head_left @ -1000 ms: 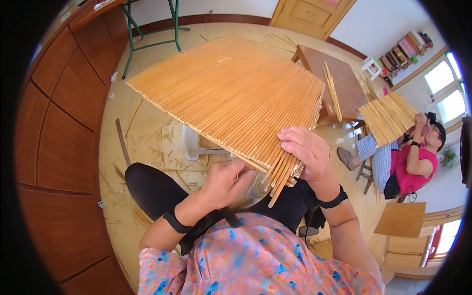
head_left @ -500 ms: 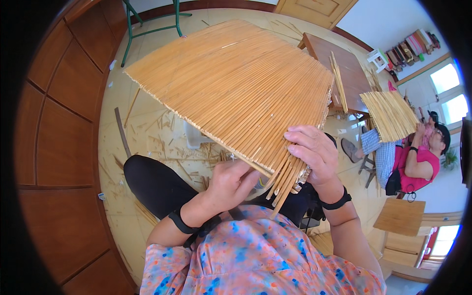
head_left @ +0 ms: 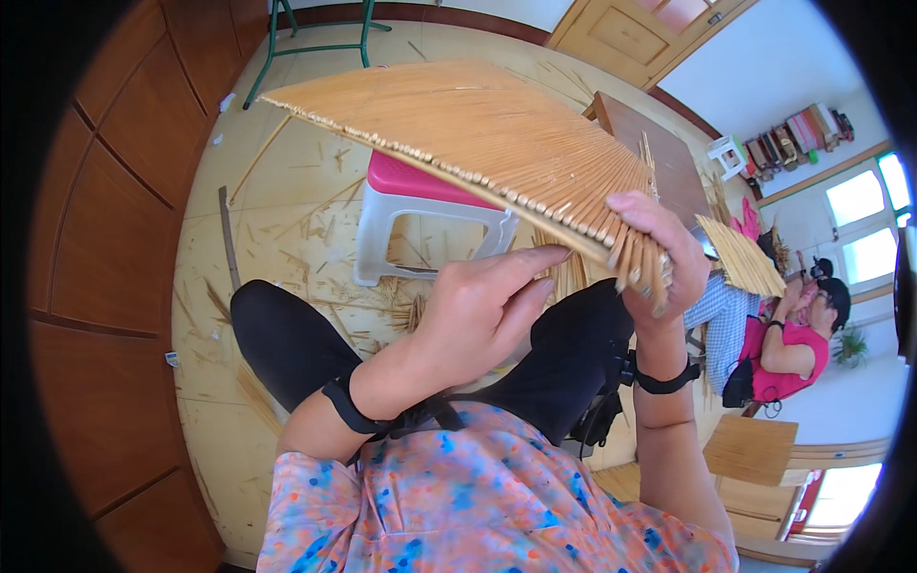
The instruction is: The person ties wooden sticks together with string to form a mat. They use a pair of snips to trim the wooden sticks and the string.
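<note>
Holds left hand (head_left: pixel 482 310) low, index finger (head_left: pixel 523 265) and thumb (head_left: pixel 528 307) stretched rightward, tips just apart, remaining fingers curled. Slants left forearm (head_left: pixel 315 422) up from lower left. Curls right hand (head_left: pixel 675 255) closed, higher than left, above near-upright right forearm (head_left: pixel 666 413).

Pink-topped stool (head_left: pixel 420 202) partly hidden behind stalk mat (head_left: pixel 468 124), green metal stand (head_left: pixel 320 49) cut off above, patterned shirt (head_left: pixel 478 497) below

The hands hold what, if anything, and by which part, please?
The right hand grips the stalk mat by its near-right corner; the left hand shows no clear hold.
</note>
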`<control>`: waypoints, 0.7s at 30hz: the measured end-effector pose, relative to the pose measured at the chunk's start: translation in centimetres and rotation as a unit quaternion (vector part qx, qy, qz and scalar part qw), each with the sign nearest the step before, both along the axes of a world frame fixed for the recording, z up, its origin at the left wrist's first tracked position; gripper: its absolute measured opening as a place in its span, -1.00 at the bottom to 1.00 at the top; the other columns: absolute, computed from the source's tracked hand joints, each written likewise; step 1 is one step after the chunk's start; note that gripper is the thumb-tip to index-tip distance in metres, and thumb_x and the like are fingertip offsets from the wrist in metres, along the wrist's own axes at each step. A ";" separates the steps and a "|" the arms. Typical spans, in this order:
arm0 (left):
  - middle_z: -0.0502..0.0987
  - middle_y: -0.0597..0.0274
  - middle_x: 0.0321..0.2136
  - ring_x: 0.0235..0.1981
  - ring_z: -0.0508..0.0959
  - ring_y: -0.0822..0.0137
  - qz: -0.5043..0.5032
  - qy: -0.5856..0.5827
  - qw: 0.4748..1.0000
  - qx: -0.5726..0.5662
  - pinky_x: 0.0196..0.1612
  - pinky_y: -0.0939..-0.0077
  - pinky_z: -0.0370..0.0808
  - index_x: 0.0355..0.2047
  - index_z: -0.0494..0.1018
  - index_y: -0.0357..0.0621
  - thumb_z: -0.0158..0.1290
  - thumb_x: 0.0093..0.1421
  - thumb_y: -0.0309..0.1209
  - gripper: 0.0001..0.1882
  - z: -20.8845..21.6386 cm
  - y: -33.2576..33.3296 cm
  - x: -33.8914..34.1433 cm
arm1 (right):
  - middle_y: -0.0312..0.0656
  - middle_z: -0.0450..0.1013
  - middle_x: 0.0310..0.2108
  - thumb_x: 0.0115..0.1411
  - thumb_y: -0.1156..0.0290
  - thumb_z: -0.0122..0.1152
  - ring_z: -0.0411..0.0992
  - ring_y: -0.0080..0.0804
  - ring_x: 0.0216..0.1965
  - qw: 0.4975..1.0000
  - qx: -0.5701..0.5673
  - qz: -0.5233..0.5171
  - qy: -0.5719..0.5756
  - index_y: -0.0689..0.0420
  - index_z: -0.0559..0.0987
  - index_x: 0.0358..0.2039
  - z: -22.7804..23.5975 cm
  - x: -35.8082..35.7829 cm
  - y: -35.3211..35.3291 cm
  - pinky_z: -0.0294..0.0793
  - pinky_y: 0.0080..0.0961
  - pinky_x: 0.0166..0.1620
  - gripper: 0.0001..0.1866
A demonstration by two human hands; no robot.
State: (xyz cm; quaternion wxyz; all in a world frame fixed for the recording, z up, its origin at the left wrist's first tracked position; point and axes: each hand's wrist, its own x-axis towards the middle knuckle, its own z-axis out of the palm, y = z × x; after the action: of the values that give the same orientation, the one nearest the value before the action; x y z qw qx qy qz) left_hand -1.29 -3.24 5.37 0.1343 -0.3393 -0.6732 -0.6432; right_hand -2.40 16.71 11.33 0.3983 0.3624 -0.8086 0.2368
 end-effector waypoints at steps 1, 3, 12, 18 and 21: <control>0.55 -0.06 -0.45 -0.50 0.56 0.04 0.001 0.001 1.000 0.008 -0.43 0.32 0.49 -0.17 0.48 -0.30 0.05 0.10 -0.57 -0.75 0.5 0.3 -0.2 | -0.02 0.56 -0.38 0.01 0.47 0.27 0.56 -0.14 -0.30 1.000 -0.021 -0.012 -0.013 0.28 0.53 -0.34 0.4 -0.1 0.1 0.55 -0.41 -0.19 -0.79; 0.49 0.05 -0.61 -0.68 0.46 0.33 0.012 0.035 0.999 0.039 -0.55 0.54 0.39 -0.16 0.49 -0.32 0.05 0.08 -0.62 -0.73 1.3 1.0 -0.6 | -0.05 0.57 -0.34 0.05 0.45 0.26 0.57 -0.22 -0.28 0.998 -0.040 -0.047 -0.023 0.30 0.55 -0.28 1.0 -0.4 0.4 0.53 -0.46 -0.16 -0.77; 0.51 0.02 -0.56 -0.66 0.47 0.30 0.050 0.085 0.990 0.100 -0.55 0.53 0.39 -0.17 0.50 -0.33 0.03 0.10 -0.63 -0.75 3.5 2.5 -2.5 | -0.10 0.56 -0.32 0.17 0.31 0.26 0.52 -0.45 -0.32 0.996 -0.055 -0.063 -0.017 0.29 0.52 -0.19 3.3 -1.8 1.2 0.47 -0.59 -0.21 -0.68; 0.50 0.04 -0.57 -0.66 0.47 0.25 0.050 0.070 0.995 0.041 -0.56 0.48 0.39 -0.18 0.51 -0.29 0.04 0.07 -0.65 -0.73 4.4 0.8 -2.0 | -0.17 0.56 -0.37 0.15 0.37 0.29 0.48 -0.55 -0.39 0.993 -0.085 -0.068 -0.049 0.30 0.54 -0.18 3.6 -2.0 0.9 0.45 -0.65 -0.29 -0.70; 0.44 0.13 -0.64 -0.71 0.40 0.25 0.074 0.168 0.982 -0.045 -0.64 0.45 0.31 -0.20 0.53 -0.24 0.06 0.01 -0.67 -0.70 4.0 -2.3 -1.0 | -0.14 0.56 -0.37 0.10 0.43 0.27 0.53 -0.44 -0.35 0.995 -0.076 -0.036 -0.047 0.28 0.56 -0.24 2.8 -2.0 0.8 0.49 -0.60 -0.25 -0.76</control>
State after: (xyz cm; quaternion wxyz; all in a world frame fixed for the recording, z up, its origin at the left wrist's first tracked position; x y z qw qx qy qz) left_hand -2.24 -5.54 9.37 0.2774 -0.3973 -0.6925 -0.5345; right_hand -4.35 17.47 14.11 0.3942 0.2906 -0.8186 0.3001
